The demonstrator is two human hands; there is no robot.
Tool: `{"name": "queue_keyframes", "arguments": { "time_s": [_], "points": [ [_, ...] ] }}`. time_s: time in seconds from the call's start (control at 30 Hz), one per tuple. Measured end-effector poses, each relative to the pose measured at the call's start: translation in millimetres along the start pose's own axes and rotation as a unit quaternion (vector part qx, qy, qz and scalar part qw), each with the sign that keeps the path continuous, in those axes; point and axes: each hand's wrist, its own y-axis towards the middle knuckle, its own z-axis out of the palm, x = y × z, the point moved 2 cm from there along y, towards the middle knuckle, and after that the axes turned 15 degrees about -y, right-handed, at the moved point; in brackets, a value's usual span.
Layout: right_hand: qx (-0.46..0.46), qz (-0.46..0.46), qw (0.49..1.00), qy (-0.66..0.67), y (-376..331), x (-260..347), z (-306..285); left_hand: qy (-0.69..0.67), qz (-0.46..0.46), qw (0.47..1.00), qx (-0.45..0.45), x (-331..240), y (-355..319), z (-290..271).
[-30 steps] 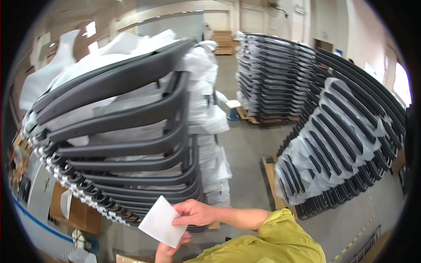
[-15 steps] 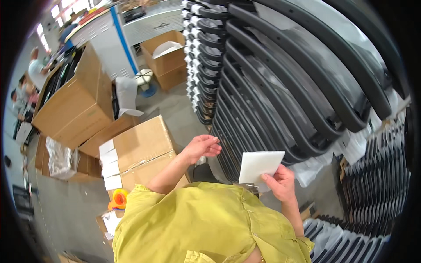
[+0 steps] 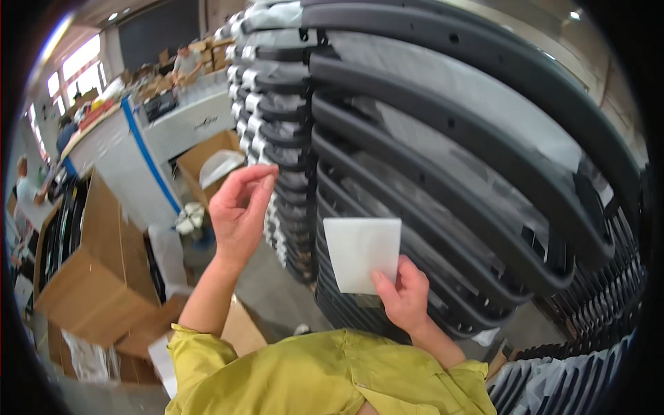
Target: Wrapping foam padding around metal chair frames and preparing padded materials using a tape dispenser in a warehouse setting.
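The largest thing here is the tall stack of dark curved bars [image 3: 432,185], which fills the middle and the right of the view, with white pieces [image 3: 252,104] set along its left end. At the far left there is an opened cardboard box [image 3: 97,263], and below is the person's yellow-green shirt [image 3: 297,377]. Of the two hands, the right hand [image 3: 404,294] does the holding, while the left hand [image 3: 238,211] is raised and appears in front of the stack's left end; the step, as it seems, is to keep a white pad [image 3: 363,252] ready in one hand while the other works beside it. If the left hand is to take the pad or a part of it, such a move would call for parting its fingertips and bringing them to the pad's free edge. The white pad is in front of the lower bars, between the two hands; one cannot tell if it touches the bars. The right thumb presses on its face near the lower right corner, and the other fingers support it from behind, mostly hidden. The left fingers are bent, thumb and forefinger tips very near each other, well apart from the pad; whether they pinch something small, one cannot tell.
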Motion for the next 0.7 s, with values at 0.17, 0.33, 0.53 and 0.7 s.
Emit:
{"name": "queue_keyframes", "arguments": {
  "time_s": [0.17, 0.33, 0.53, 0.7],
  "points": [
    [-0.044, -0.024, 0.998, 0.048, 61.1, 57.9, 0.7, 0.066, 0.286, 0.946, 0.140, -41.9, 135.0, 39.3],
    [-0.020, 0.017, 0.990, 0.140, 107.7, 82.3, 13.9, 0.056, 0.358, 0.897, 0.254, -55.4, 221.2, 70.0],
    [-0.062, 0.009, 0.996, 0.068, 117.8, 87.0, 12.5, 0.139, 0.252, 0.855, 0.432, -67.2, 272.1, 99.9],
    [-0.120, 0.001, 0.993, 0.022, 118.3, 90.7, 16.1, 0.200, 0.103, 0.763, 0.606, -64.2, 279.5, 141.2]
  ]
}}
